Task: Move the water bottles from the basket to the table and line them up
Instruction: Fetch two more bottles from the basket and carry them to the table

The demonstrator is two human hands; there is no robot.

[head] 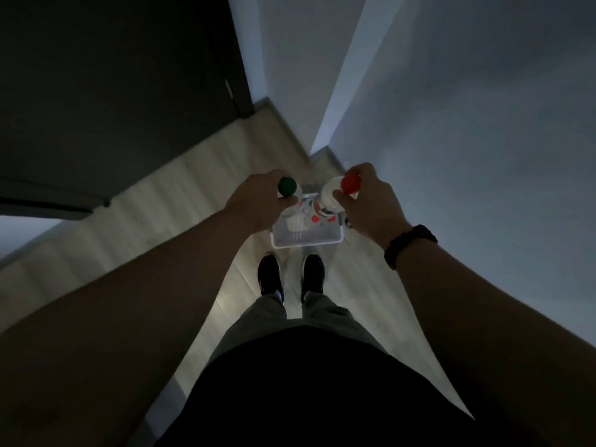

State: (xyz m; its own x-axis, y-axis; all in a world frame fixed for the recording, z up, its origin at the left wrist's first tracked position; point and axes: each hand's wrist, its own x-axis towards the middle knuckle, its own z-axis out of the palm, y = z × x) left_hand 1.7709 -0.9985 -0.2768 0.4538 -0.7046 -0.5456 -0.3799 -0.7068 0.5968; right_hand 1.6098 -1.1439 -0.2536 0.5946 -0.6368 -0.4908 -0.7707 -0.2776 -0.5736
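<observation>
Now, left hand tight around green-capped bottle — right hand around red-capped bottle — both above the basket.

A dim indoor passage, most likely in a home, is suggested by what is shown. The floor is laid with pale wood-look planks and is edged by a low skirting board where it meets the walls. Plain, light-painted walls are seen on the right, and an outer wall corner is formed beside a narrow recess. A tall dark door-like panel with a small pale fitting on its edge is set on the left. A white plastic household basket is placed directly on the floor. Whether it is a hallway or a room's edge cannot be told.
</observation>
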